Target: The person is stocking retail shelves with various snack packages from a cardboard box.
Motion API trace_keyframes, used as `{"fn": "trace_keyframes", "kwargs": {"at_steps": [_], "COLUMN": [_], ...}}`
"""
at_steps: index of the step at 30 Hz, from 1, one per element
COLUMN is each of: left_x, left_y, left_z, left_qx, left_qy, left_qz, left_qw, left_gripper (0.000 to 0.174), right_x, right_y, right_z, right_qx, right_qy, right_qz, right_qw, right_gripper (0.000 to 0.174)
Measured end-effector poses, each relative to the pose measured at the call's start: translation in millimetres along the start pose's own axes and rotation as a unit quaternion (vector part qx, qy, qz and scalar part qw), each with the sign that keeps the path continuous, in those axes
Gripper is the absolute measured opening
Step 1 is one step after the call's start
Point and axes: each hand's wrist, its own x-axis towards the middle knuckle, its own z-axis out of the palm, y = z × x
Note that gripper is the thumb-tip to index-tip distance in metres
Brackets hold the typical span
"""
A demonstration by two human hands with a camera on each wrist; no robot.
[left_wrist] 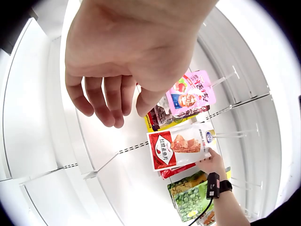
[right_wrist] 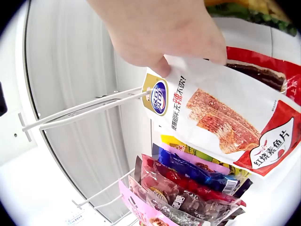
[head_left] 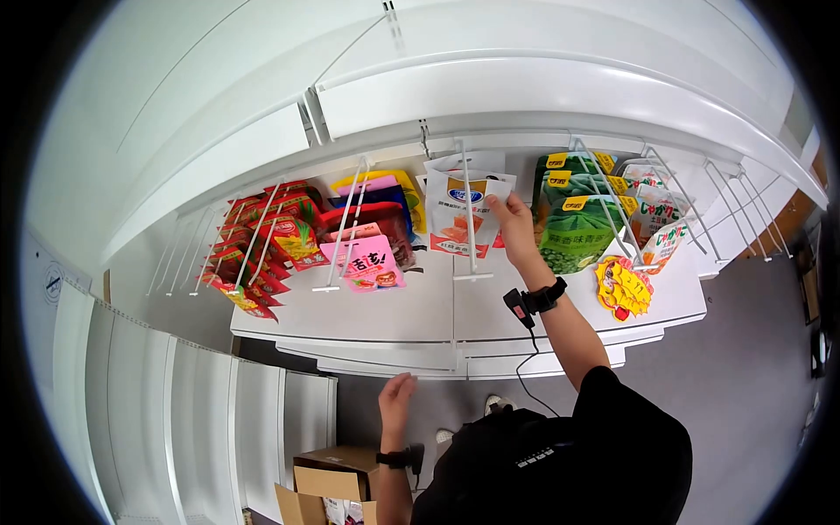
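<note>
A white and red snack bag [head_left: 457,214] hangs on a wire hook at the middle of the shelf. My right hand [head_left: 516,229] pinches its edge near the top; the right wrist view shows thumb and fingers on the white bag [right_wrist: 221,113] beside the hook. In the left wrist view the right hand [left_wrist: 212,164] is at the bag's [left_wrist: 181,146] upper corner. My left hand [head_left: 396,402] is held in the air below the shelf's front edge, its fingers loosely bent and holding nothing; the left hand [left_wrist: 127,56] fills the top of its own view.
Pink bags [head_left: 372,262] and red bags [head_left: 293,232] hang to the left. Green bags [head_left: 577,232] and white bags [head_left: 656,214] hang to the right. A yellow shape [head_left: 623,289] lies on the right shelf. An open cardboard box [head_left: 328,481] stands at the lower left.
</note>
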Motion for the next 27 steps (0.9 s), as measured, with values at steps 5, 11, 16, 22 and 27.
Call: {"fn": "trace_keyframes", "kwargs": {"at_steps": [5,11,16,22,27], "left_x": [-1,-10,-13,-29,-52], "left_y": [-15,-12,-14,-7,-10], "left_z": [-5,3,6,0,-22], "left_qx": [0.006,0.005,-0.002,-0.023,-0.031], "left_qy": [0.005,0.013,0.015,0.034,0.047], "left_qz": [0.012,0.009,0.003,0.025,0.030], "left_qw": [1.000,1.000,1.000,0.999,0.998], "left_gripper": [0.019,0.019,0.020,0.019,0.020], "right_x": [0,-13,-12,-22,-38], "right_y": [3,-14,-12,-5,-2], "right_z": [-2,3,0,-9,-6], "right_qx": [0.003,0.000,0.019,-0.052,-0.063], "right_qy": [-0.006,-0.005,0.009,0.037,0.080], "right_qz": [-0.005,0.016,0.024,0.018,-0.045], "right_qw": [1.000,1.000,1.000,0.998,0.994], "right_gripper": [0.023,0.023,0.023,0.024,0.025]}}
